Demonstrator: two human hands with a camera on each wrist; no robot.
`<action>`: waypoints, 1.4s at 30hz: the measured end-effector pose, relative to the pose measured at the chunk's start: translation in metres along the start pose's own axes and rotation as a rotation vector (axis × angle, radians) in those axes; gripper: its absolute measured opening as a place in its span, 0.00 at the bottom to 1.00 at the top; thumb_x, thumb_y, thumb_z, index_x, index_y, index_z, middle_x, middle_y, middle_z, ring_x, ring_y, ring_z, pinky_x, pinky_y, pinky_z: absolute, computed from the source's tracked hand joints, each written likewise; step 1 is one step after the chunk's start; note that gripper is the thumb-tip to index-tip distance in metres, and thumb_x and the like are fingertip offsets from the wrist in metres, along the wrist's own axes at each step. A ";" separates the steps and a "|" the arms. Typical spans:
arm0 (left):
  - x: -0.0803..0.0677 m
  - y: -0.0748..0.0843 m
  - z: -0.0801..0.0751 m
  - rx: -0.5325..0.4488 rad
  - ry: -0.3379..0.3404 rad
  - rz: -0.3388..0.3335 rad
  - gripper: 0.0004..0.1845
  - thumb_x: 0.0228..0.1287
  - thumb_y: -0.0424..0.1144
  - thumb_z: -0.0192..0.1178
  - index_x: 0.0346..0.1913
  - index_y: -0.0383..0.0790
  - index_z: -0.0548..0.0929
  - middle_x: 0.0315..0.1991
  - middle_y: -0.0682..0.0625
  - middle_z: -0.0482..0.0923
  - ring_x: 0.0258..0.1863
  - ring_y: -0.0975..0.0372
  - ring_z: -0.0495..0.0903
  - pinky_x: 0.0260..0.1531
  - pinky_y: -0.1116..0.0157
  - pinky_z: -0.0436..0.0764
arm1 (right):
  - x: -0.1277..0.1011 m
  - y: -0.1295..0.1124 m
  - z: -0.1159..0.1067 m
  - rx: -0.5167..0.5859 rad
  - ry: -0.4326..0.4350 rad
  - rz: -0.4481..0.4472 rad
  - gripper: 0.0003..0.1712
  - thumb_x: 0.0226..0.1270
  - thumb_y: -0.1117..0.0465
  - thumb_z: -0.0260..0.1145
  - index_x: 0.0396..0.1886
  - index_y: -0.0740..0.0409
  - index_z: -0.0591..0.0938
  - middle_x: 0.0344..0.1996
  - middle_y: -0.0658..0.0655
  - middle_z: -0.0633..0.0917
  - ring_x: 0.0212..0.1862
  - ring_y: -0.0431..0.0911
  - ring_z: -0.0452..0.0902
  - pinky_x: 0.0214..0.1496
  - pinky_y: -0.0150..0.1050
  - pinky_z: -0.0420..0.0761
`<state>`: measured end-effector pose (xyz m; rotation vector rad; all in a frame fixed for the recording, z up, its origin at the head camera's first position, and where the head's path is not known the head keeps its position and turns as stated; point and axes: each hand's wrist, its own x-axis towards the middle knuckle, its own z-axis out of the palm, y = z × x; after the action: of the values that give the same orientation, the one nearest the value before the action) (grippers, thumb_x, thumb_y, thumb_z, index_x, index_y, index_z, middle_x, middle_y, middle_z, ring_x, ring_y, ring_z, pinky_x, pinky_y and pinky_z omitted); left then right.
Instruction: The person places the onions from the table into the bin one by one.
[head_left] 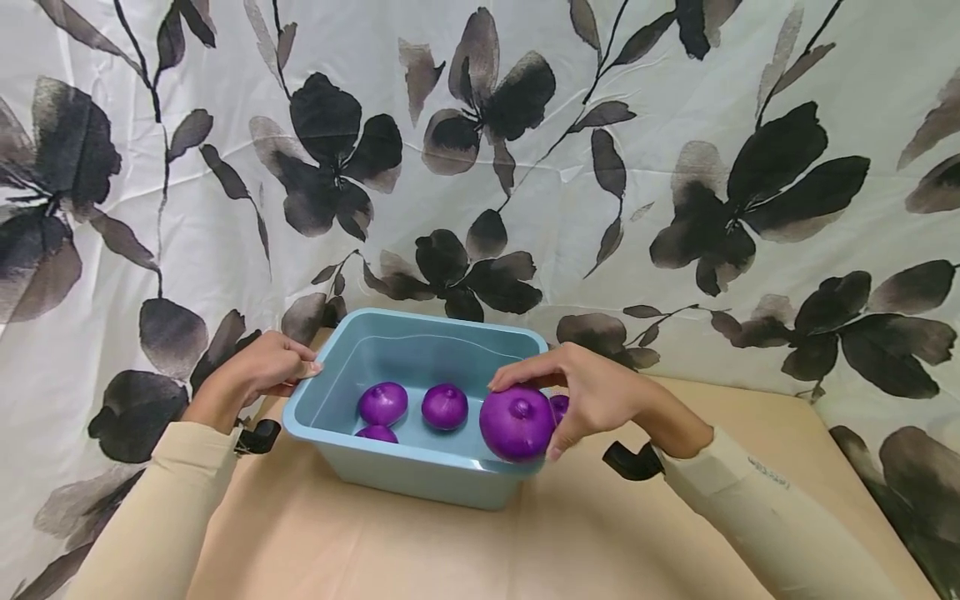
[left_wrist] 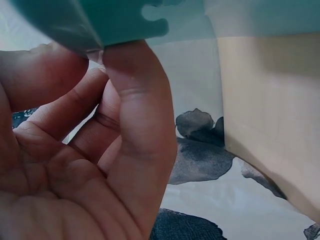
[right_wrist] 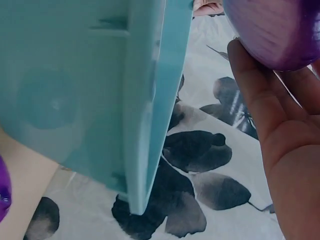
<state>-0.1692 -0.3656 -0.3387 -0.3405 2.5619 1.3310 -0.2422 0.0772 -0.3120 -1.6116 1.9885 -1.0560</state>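
A blue plastic bin (head_left: 438, 492) has three purple onions (head_left: 445, 407) visible on its floor, one partly hidden by the front wall. My left hand (head_left: 268, 367) pinches the bin's left rim between thumb and fingers; the left wrist view shows the same hand (left_wrist: 95, 135) from below. Over the bin's right end, my right hand (head_left: 592, 392) grips a larger-looking purple onion (head_left: 516, 423), thumb at the near side and fingers across the far side. The right wrist view shows this onion (right_wrist: 277, 30) beside the bin wall (right_wrist: 65, 85), above the rim.
Behind the right hand, another purple onion (head_left: 559, 406) sits outside the bin's right side, mostly hidden. The bin is on a tan table (head_left: 360, 550). A white floral-print sheet (head_left: 570, 200) hangs behind the table, and its edge runs down the right side.
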 end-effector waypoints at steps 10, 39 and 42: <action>-0.002 -0.002 0.000 -0.005 0.015 0.001 0.26 0.74 0.36 0.61 0.67 0.20 0.75 0.35 0.50 0.84 0.32 0.66 0.83 0.34 0.68 0.87 | 0.067 -0.004 -0.005 0.001 -0.025 0.019 0.47 0.37 0.64 0.90 0.63 0.56 0.83 0.61 0.54 0.85 0.61 0.46 0.82 0.64 0.43 0.84; 0.002 -0.008 -0.004 -0.045 0.014 -0.002 0.24 0.74 0.35 0.61 0.65 0.20 0.77 0.38 0.48 0.85 0.32 0.66 0.84 0.35 0.67 0.87 | 0.158 0.027 0.044 -0.005 -0.273 0.234 0.47 0.38 0.68 0.88 0.64 0.51 0.82 0.61 0.52 0.84 0.62 0.46 0.78 0.63 0.41 0.83; 0.002 -0.009 -0.006 -0.045 0.009 0.000 0.25 0.74 0.35 0.61 0.66 0.20 0.75 0.38 0.48 0.84 0.32 0.67 0.83 0.35 0.67 0.87 | 0.163 0.027 0.049 -0.028 -0.283 0.263 0.47 0.38 0.69 0.87 0.65 0.52 0.81 0.62 0.52 0.84 0.62 0.45 0.77 0.63 0.39 0.82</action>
<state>-0.1688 -0.3754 -0.3429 -0.3560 2.5419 1.3921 -0.2720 -0.0905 -0.3368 -1.3769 1.9596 -0.6653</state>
